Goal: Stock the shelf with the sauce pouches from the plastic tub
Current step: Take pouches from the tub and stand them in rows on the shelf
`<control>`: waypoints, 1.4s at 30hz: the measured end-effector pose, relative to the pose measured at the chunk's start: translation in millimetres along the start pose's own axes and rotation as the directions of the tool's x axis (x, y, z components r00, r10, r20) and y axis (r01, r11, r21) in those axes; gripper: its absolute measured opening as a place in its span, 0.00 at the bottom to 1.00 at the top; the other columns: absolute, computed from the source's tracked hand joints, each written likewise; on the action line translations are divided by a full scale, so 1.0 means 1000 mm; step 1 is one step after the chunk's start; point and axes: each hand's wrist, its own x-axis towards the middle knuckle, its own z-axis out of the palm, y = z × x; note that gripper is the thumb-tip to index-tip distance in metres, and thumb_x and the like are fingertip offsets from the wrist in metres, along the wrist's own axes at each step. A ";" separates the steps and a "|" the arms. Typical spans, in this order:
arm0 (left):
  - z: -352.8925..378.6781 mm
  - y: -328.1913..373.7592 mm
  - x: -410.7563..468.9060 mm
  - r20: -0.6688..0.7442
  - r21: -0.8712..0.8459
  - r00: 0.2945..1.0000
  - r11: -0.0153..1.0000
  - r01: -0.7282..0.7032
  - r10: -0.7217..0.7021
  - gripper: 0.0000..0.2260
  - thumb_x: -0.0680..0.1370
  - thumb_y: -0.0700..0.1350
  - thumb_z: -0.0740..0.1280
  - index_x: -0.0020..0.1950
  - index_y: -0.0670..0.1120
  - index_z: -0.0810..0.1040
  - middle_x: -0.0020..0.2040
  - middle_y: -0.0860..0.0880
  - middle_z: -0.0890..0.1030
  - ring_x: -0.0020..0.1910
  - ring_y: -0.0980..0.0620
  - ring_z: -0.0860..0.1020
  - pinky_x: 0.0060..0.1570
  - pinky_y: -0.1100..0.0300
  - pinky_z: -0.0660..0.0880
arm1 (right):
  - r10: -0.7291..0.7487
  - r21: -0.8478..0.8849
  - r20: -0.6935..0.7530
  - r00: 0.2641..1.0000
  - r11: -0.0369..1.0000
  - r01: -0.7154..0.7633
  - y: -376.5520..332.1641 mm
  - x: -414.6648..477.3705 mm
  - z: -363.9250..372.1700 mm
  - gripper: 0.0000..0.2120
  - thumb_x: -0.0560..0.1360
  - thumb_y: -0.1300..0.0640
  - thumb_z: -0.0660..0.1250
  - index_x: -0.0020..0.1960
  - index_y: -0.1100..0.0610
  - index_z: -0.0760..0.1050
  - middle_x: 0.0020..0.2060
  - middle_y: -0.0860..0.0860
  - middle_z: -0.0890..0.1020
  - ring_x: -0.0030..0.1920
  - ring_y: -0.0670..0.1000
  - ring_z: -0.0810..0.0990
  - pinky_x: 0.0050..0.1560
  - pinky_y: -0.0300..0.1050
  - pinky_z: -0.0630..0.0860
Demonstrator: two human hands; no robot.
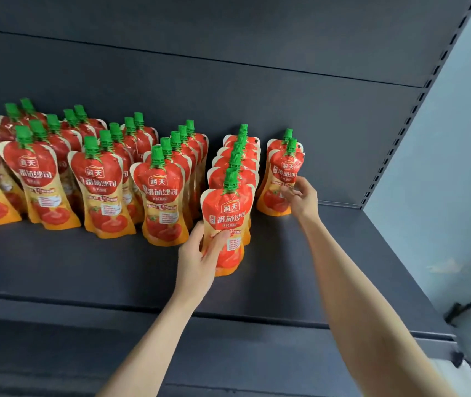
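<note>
shelf (85,267), 2 holds
left hand (195,262) wraps front pouch (228,207), upright; right hand (301,199) pinches rightmost pouch (284,170) edge.

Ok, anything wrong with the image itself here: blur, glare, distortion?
Head view: wide-angle bending tilts the shelf and slotted upright, and the left pouches lean outward; light is soft and even, with mild sheen on the front pouch in the left hand; the right hand pinching the rightmost pouch looks slightly soft, far-left labels smeared.
</note>
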 end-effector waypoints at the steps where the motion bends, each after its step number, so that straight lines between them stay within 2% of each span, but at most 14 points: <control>1: 0.000 0.000 0.000 0.000 -0.003 1.000 1.000 0.003 -0.003 0.11 0.74 0.50 0.65 0.56 0.56 0.73 0.55 0.58 0.79 0.57 0.63 0.76 0.51 0.70 0.74 | 0.002 -0.002 0.002 1.000 1.000 -0.002 0.002 0.003 0.001 0.11 0.74 0.65 0.67 0.56 0.57 0.75 0.47 0.55 0.81 0.48 0.55 0.80 0.52 0.51 0.77; 8: 0.001 -0.001 -0.001 -0.044 -0.029 0.999 0.999 0.018 -0.019 0.10 0.75 0.47 0.66 0.56 0.53 0.72 0.56 0.56 0.79 0.56 0.62 0.77 0.48 0.69 0.75 | 0.042 -0.031 -0.006 0.999 0.999 -0.042 0.007 0.011 0.002 0.16 0.73 0.61 0.69 0.60 0.59 0.73 0.55 0.57 0.80 0.57 0.58 0.79 0.58 0.55 0.76; 11: 0.002 0.002 -0.004 -0.046 -0.082 0.998 0.996 0.029 -0.033 0.07 0.76 0.45 0.64 0.53 0.52 0.70 0.55 0.55 0.79 0.55 0.61 0.78 0.46 0.68 0.76 | 0.055 -0.054 -0.116 0.992 0.997 -0.062 0.002 -0.003 0.001 0.26 0.70 0.55 0.73 0.65 0.58 0.68 0.58 0.55 0.75 0.57 0.53 0.75 0.58 0.49 0.73; 14: 0.002 0.003 -0.006 -0.018 -0.078 1.000 0.997 0.020 -0.021 0.04 0.78 0.43 0.62 0.51 0.50 0.71 0.52 0.55 0.79 0.52 0.63 0.79 0.44 0.70 0.75 | -0.005 0.011 -0.243 0.970 1.000 0.008 -0.014 -0.038 -0.006 0.21 0.71 0.54 0.72 0.61 0.58 0.71 0.51 0.52 0.76 0.50 0.48 0.74 0.52 0.41 0.72; 17: 0.009 0.004 -0.008 0.020 -0.070 1.000 0.998 0.012 -0.010 0.03 0.78 0.42 0.63 0.49 0.49 0.72 0.50 0.54 0.80 0.49 0.63 0.79 0.43 0.71 0.74 | -0.034 0.202 -0.089 0.995 0.978 0.051 -0.031 -0.083 -0.011 0.06 0.75 0.57 0.68 0.49 0.59 0.77 0.40 0.49 0.81 0.41 0.44 0.78 0.47 0.39 0.75; 19: 0.017 0.004 -0.009 0.029 -0.076 1.000 0.997 0.014 -0.011 0.02 0.77 0.41 0.64 0.49 0.46 0.73 0.49 0.52 0.81 0.48 0.62 0.80 0.43 0.70 0.75 | -0.056 0.305 0.087 0.995 0.952 0.027 -0.037 -0.111 -0.011 0.07 0.76 0.55 0.66 0.46 0.58 0.79 0.37 0.49 0.83 0.40 0.47 0.80 0.48 0.42 0.77; 21: 0.024 0.002 -0.008 0.043 -0.056 0.999 0.998 -0.001 0.003 0.05 0.77 0.41 0.65 0.51 0.43 0.74 0.50 0.50 0.81 0.50 0.60 0.80 0.45 0.68 0.75 | -0.070 0.357 0.219 0.973 0.934 -0.013 -0.040 -0.133 -0.012 0.07 0.74 0.53 0.68 0.48 0.55 0.80 0.41 0.48 0.84 0.44 0.48 0.81 0.48 0.43 0.78; 23: 0.030 0.002 -0.005 0.078 -0.019 0.997 1.000 -0.007 0.008 0.08 0.77 0.43 0.66 0.55 0.43 0.76 0.52 0.50 0.81 0.53 0.58 0.79 0.48 0.67 0.75 | -0.077 0.356 0.303 0.950 0.934 -0.038 -0.043 -0.147 -0.013 0.07 0.73 0.61 0.70 0.51 0.55 0.79 0.44 0.47 0.85 0.47 0.48 0.83 0.48 0.42 0.78; 26: 0.031 0.001 -0.003 0.067 0.006 0.998 1.000 -0.005 0.004 0.07 0.78 0.44 0.65 0.56 0.48 0.77 0.52 0.54 0.81 0.53 0.61 0.78 0.51 0.68 0.73 | -0.098 0.263 0.283 0.954 0.965 0.021 -0.044 -0.151 -0.015 0.10 0.71 0.67 0.70 0.50 0.57 0.79 0.42 0.48 0.85 0.45 0.48 0.84 0.47 0.42 0.79; 28: 0.028 0.000 -0.001 -0.044 0.089 0.997 0.994 -0.064 0.068 0.09 0.77 0.45 0.66 0.57 0.49 0.75 0.53 0.53 0.78 0.52 0.64 0.75 0.50 0.71 0.71 | -0.111 0.241 0.227 0.968 0.969 0.054 -0.042 -0.145 -0.017 0.10 0.71 0.68 0.69 0.51 0.59 0.78 0.41 0.48 0.85 0.43 0.46 0.84 0.46 0.39 0.79; 31: 0.027 -0.004 0.011 -0.191 0.272 0.963 0.953 -0.136 0.192 0.22 0.73 0.47 0.71 0.64 0.45 0.68 0.59 0.52 0.68 0.55 0.65 0.68 0.52 0.76 0.66 | -0.085 0.199 0.133 0.987 0.978 0.057 -0.038 -0.130 -0.022 0.11 0.73 0.68 0.68 0.54 0.61 0.75 0.44 0.54 0.82 0.41 0.41 0.82 0.43 0.35 0.78; 33: 0.031 -0.009 0.020 -0.206 0.376 0.959 0.920 -0.106 0.194 0.33 0.70 0.49 0.74 0.69 0.43 0.62 0.64 0.50 0.65 0.62 0.60 0.63 0.60 0.71 0.62 | -0.058 0.187 0.127 0.990 0.982 0.033 -0.035 -0.117 -0.023 0.10 0.74 0.67 0.67 0.54 0.58 0.74 0.47 0.55 0.82 0.41 0.41 0.82 0.45 0.36 0.79; 36: 0.036 -0.018 0.029 -0.199 0.398 0.974 0.917 -0.020 0.107 0.40 0.68 0.50 0.75 0.73 0.43 0.56 0.70 0.44 0.63 0.69 0.50 0.63 0.65 0.54 0.65 | -0.036 0.176 0.123 0.992 0.984 0.014 -0.033 -0.097 -0.019 0.11 0.75 0.66 0.66 0.53 0.54 0.73 0.46 0.52 0.82 0.41 0.42 0.82 0.44 0.36 0.79; 42: 0.036 -0.028 0.037 -0.195 0.342 0.980 0.939 0.032 0.037 0.34 0.71 0.47 0.73 0.72 0.45 0.60 0.68 0.46 0.70 0.67 0.49 0.70 0.65 0.49 0.70 | -0.037 0.173 0.080 0.996 0.985 0.022 -0.029 -0.067 -0.007 0.12 0.73 0.67 0.68 0.52 0.55 0.72 0.45 0.51 0.81 0.47 0.50 0.80 0.50 0.45 0.78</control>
